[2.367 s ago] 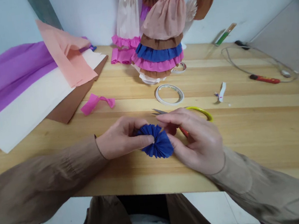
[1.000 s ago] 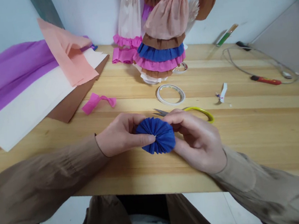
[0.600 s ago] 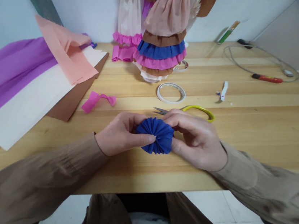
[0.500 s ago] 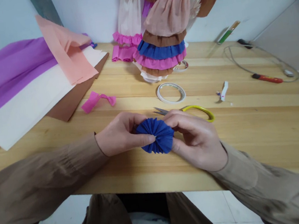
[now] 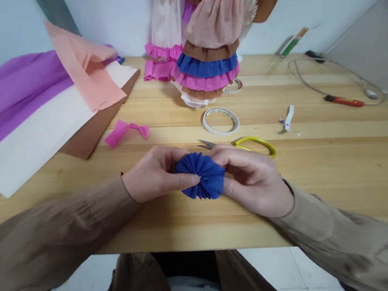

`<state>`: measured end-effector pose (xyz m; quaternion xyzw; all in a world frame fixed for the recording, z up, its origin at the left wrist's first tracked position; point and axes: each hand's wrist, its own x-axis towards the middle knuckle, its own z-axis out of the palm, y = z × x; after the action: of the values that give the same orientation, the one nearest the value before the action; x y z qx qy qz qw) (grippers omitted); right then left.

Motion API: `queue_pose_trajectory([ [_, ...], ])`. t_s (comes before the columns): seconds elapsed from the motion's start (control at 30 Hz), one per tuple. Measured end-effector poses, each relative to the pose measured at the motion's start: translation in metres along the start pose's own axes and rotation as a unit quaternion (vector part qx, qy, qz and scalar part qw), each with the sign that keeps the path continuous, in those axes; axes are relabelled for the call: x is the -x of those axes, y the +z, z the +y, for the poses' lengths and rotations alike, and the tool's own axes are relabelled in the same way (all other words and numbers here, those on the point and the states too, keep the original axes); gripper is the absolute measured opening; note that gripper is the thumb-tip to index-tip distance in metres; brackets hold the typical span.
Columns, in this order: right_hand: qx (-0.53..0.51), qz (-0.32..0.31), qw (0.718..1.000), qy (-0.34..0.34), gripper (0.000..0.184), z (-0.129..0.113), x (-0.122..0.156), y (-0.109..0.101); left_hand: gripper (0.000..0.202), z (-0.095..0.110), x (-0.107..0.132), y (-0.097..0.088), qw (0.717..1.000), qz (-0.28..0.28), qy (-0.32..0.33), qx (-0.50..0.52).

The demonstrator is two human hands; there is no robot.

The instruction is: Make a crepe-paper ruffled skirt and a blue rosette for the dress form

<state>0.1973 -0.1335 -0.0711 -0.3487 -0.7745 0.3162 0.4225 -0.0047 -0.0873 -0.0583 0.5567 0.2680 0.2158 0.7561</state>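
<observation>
Between my two hands, above the table's front part, is a round blue pleated paper rosette [image 5: 207, 177], its folds fanning out from the centre. My left hand [image 5: 160, 174] pinches it, the thumb pressed on the middle and the fingers behind. The right edge of the rosette is gripped by my right hand [image 5: 254, 176], thumb below and fingers above. Just beyond my right hand lie scissors [image 5: 255, 143] with yellow handles, partly hidden by that hand. A roll of white tape [image 5: 221, 121] rests flat behind the scissors.
Purple, white, peach and brown paper sheets [image 5: 35, 122] spread over the left side. A pink strip [image 5: 125, 132] lies nearer. At the back stands a ruffled paper dress [image 5: 208, 63]. To the right are a white scrap [image 5: 289, 117], a red-handled tool with a cord [image 5: 344, 101] and a brush [image 5: 294, 42].
The view has shifted very slightly. Both hands keep their hold on the blue rosette, with hardly any movement.
</observation>
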Motion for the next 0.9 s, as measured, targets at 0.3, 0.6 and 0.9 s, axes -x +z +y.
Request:
queue_pose_trajectory([
  [0.3, 0.060, 0.034, 0.998, -0.012, 0.009, -0.003, 0.000, -0.001, 0.018, -0.002, -0.002, -0.002, 1.000, 0.017, 0.005, -0.001],
  [0.6, -0.064, 0.063, 0.994, 0.068, 0.018, 0.004, 0.002, 0.000, 0.030, -0.001, -0.001, -0.004, 0.998, 0.059, 0.019, -0.013],
  [0.9, -0.170, 0.122, 0.967, 0.148, 0.032, 0.001, -0.002, 0.004, 0.046, -0.006, -0.003, -0.012, 0.995, 0.076, 0.058, -0.015],
])
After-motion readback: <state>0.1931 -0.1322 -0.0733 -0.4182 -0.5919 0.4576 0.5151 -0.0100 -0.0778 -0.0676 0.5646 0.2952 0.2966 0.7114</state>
